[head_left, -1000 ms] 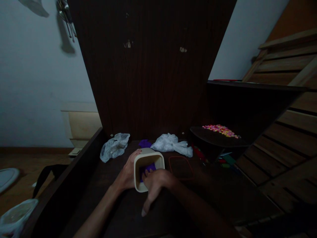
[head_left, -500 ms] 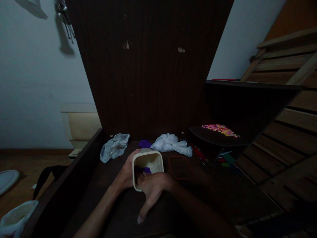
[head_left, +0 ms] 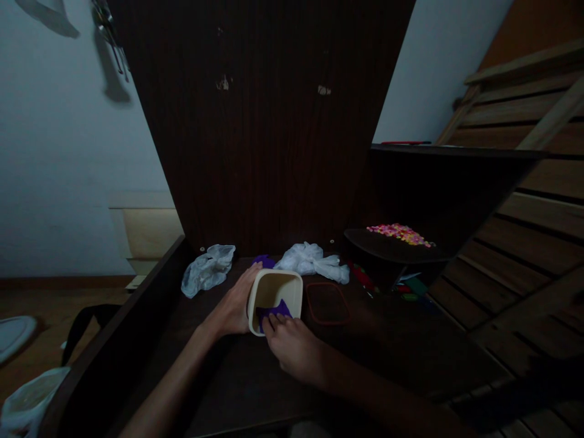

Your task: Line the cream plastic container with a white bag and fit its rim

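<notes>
A cream-coloured plastic container (head_left: 285, 286) is tilted so that its mouth faces me. My left hand (head_left: 240, 304) grips it by the left side, fingers round the outer wall. At the mouth, my right hand (head_left: 292, 344) has its fingers closed on a purple cloth (head_left: 279, 309), which it presses against the inside near the lower rim. A square lid with a reddish rim (head_left: 327, 303) lies flat on the dark table just right of the container. Behind the container, another purple piece (head_left: 263, 261) shows in part.
Crumpled plastic bags, one at the left (head_left: 208, 271) and one knotted at the back (head_left: 312, 261), lie on the table (head_left: 255, 389). A corner shelf (head_left: 392, 248) at right carries a heap of small pink and yellow pieces (head_left: 399, 233). A raised edge (head_left: 123, 322) borders the left.
My right hand has drawn back from deep inside the container to its mouth, and its fingers have closed on the purple cloth. The container is tilted slightly differently, still in my left hand.
</notes>
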Available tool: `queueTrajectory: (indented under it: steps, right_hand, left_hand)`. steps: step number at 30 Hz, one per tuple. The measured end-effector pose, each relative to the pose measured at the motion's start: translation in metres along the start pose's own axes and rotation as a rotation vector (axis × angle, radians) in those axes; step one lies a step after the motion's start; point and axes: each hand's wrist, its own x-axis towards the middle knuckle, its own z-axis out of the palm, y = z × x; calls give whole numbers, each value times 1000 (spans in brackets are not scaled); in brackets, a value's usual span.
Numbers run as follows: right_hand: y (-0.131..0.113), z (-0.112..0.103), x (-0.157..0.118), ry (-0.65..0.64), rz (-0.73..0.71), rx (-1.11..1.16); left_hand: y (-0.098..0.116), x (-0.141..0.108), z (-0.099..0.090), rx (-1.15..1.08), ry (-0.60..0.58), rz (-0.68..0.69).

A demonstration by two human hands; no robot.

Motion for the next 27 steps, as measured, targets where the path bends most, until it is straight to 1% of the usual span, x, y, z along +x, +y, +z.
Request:
queueTrajectory:
  steps: [2, 5, 7, 11, 14, 16, 18, 23, 25, 27]
  right_hand:
    - [0, -3, -1, 41, 12, 12]
    - [0, -9, -1, 78, 56, 63]
    - [1, -13, 0, 85, 98, 119]
    - [1, -17, 9, 108, 197, 256]
    - [0, -17, 18, 128, 225, 339]
    - [-3, -17, 25, 136, 203, 375]
    - [-7, -17, 31, 148, 180, 393]
    - [-18, -19, 35, 157, 221, 456]
    - [-17, -18, 33, 145, 215, 477]
    - [-14, -13, 31, 147, 170, 484]
  left_hand:
    - [-1, 2, -4, 23, -34, -14]
    - [-3, -2, -7, 73, -29, -65]
    - [-2, -9, -7, 95, 3, -98]
    - [6, -25, -2, 142, 112, -169]
    - [14, -32, 3, 138, 129, -188]
    - [16, -34, 7, 117, 122, -179]
    - [13, -34, 12, 112, 136, -165]
    - [-5, -32, 26, 149, 222, -98]
    - [-11, -31, 27, 139, 226, -68]
    - [-15, -29, 25, 120, 211, -39]
